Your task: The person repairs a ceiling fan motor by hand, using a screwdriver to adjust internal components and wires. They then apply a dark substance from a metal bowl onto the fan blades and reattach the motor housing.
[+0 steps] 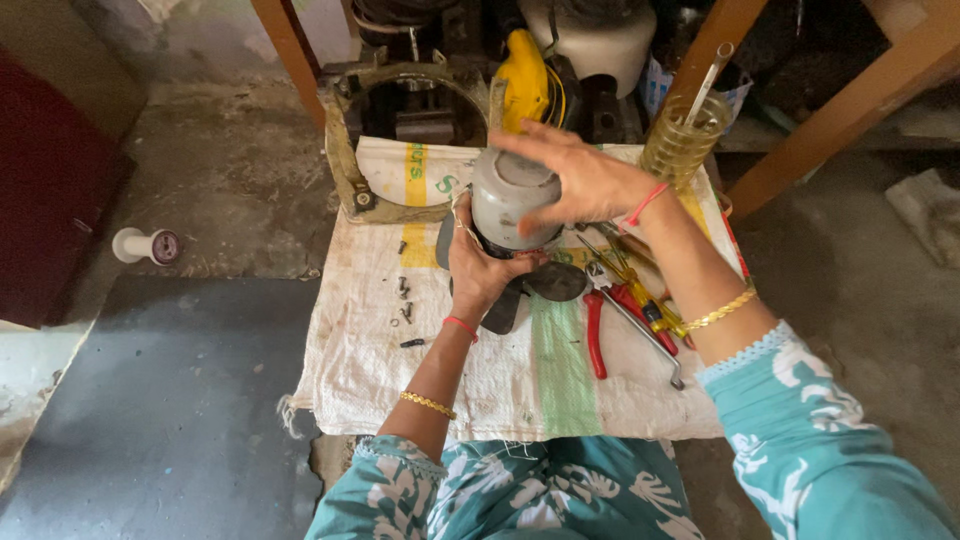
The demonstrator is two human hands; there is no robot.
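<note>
A grey metal motor housing with a dark fan blade base stands on a white woven sack spread on the floor. My left hand grips the housing from below and at its near side. My right hand rests on its top and right side, fingers spread over the cap. Both wrists wear red thread and gold bangles.
Red-handled pliers, a spanner and yellow screwdrivers lie right of the housing. Small screws lie to the left. A yellow-wire coil, a yellow power tool, a metal ring frame and a thread spool surround the sack.
</note>
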